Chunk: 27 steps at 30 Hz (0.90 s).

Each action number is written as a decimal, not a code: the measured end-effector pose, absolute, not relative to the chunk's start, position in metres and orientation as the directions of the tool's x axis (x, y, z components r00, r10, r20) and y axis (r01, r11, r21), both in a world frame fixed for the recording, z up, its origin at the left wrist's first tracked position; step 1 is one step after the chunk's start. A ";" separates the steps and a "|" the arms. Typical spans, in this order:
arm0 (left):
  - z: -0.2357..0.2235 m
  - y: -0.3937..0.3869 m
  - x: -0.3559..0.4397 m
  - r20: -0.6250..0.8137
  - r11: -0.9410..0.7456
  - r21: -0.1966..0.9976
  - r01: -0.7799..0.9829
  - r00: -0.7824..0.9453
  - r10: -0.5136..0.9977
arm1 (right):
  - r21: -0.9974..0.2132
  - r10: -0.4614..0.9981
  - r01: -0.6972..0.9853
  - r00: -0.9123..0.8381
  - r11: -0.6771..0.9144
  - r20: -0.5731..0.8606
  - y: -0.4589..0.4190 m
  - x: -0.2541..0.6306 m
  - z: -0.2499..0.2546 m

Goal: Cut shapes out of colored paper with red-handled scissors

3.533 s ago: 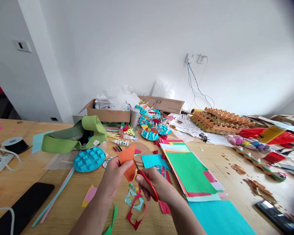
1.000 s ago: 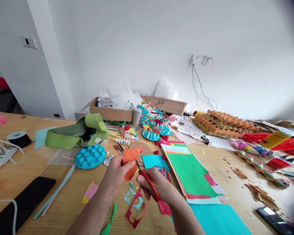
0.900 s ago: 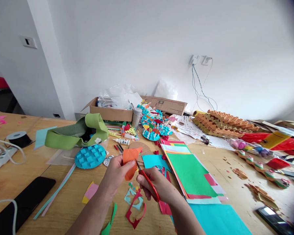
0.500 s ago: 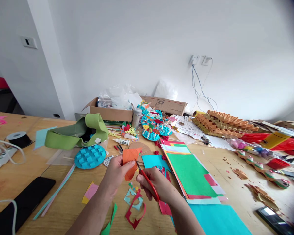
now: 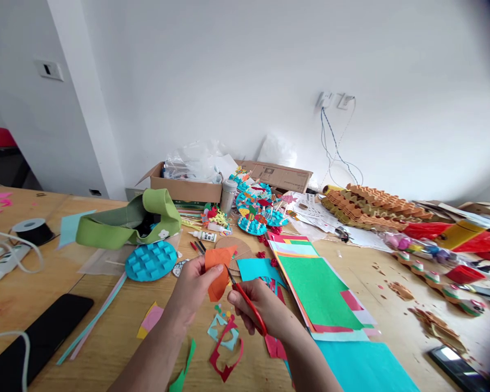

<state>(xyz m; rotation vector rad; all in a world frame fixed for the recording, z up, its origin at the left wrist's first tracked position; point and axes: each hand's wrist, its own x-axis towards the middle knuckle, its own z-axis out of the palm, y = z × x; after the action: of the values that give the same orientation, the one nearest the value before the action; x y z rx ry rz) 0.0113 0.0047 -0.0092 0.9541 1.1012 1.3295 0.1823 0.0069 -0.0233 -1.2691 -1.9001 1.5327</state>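
Observation:
My left hand (image 5: 191, 294) pinches a piece of orange paper (image 5: 217, 272) above the wooden table (image 5: 106, 348). My right hand (image 5: 251, 307) grips a pair of red-handled scissors (image 5: 250, 308), whose handles are mostly wrapped by my fingers. The slim metal blades point up and to the left, with their tips at the orange paper's right edge. Below my hands lie red, teal and green paper offcuts (image 5: 224, 343).
A stack of coloured paper sheets (image 5: 318, 288) lies to the right of my hands, and a teal woven-paper disc (image 5: 150, 260) to the left. Further back stand a green felt piece (image 5: 126, 218), a cardboard box (image 5: 183, 190) and decorated paper plates (image 5: 251, 212). A black phone (image 5: 32, 326) lies at the front left.
Since the oldest frame, the view has shifted slightly and the orange paper sits a little further right. Over the last second, my hands and the scissors have barely moved.

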 end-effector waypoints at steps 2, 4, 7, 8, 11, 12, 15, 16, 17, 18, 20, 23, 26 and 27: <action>-0.010 0.005 0.011 -0.061 0.044 0.969 -0.241 -0.064 0.996 | -0.919 0.821 0.394 -0.524 -0.005 -0.229 0.006 0.183 -0.023; -0.010 0.005 0.010 -0.052 0.036 0.971 -0.236 -0.062 0.997 | -0.920 0.813 0.391 -0.531 -0.015 -0.238 0.006 0.183 -0.023; -0.011 0.005 0.009 -0.040 0.026 0.974 -0.224 -0.059 0.997 | -0.925 0.805 0.378 -0.543 -0.021 -0.240 0.006 0.184 -0.023; -0.011 0.005 0.009 -0.040 0.026 0.976 -0.218 -0.057 0.998 | -0.928 0.804 0.371 -0.547 -0.019 -0.235 0.006 0.184 -0.023; -0.011 0.004 0.010 -0.042 0.032 0.978 -0.204 -0.049 0.998 | -0.935 0.803 0.354 -0.551 -0.020 -0.226 0.006 0.184 -0.023; -0.011 0.004 0.010 -0.042 0.031 0.979 -0.200 -0.049 0.998 | -0.936 0.803 0.352 -0.551 -0.022 -0.226 0.006 0.184 -0.023; -0.010 0.004 0.010 -0.040 0.029 0.982 -0.189 -0.056 0.998 | -0.936 0.802 0.352 -0.553 -0.021 -0.226 0.007 0.184 -0.023; -0.010 0.004 0.010 -0.042 0.030 0.983 -0.183 -0.059 0.997 | -0.934 0.803 0.356 -0.551 -0.021 -0.227 0.007 0.183 -0.023; -0.010 0.004 0.010 -0.043 0.031 0.983 -0.179 -0.061 0.997 | -0.932 0.804 0.362 -0.547 -0.024 -0.233 0.007 0.183 -0.023; -0.010 0.004 0.009 -0.044 0.032 0.984 -0.177 -0.062 0.997 | -0.929 0.806 0.369 -0.542 -0.029 -0.240 0.006 0.183 -0.023; -0.011 0.004 0.009 -0.045 0.033 0.984 -0.177 -0.063 0.997 | -0.923 0.808 0.383 -0.529 -0.046 -0.260 0.006 0.183 -0.022; -0.011 0.004 0.009 -0.045 0.033 0.984 -0.177 -0.062 0.997 | -0.918 0.807 0.393 -0.522 -0.061 -0.277 0.006 0.183 -0.019; -0.011 0.004 0.009 -0.036 0.024 0.985 -0.172 -0.063 0.997 | -0.915 0.806 0.400 -0.525 -0.050 -0.274 0.005 0.183 -0.016; -0.010 0.004 0.009 -0.033 0.021 0.985 -0.171 -0.064 0.997 | -0.914 0.805 0.402 -0.528 -0.044 -0.271 0.005 0.183 -0.015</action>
<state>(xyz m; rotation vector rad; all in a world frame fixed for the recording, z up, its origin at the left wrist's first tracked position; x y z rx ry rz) 0.0092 0.0043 -0.0103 1.0303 1.1424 1.3139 0.1833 0.0053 -0.0150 -1.2778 -1.8891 1.5938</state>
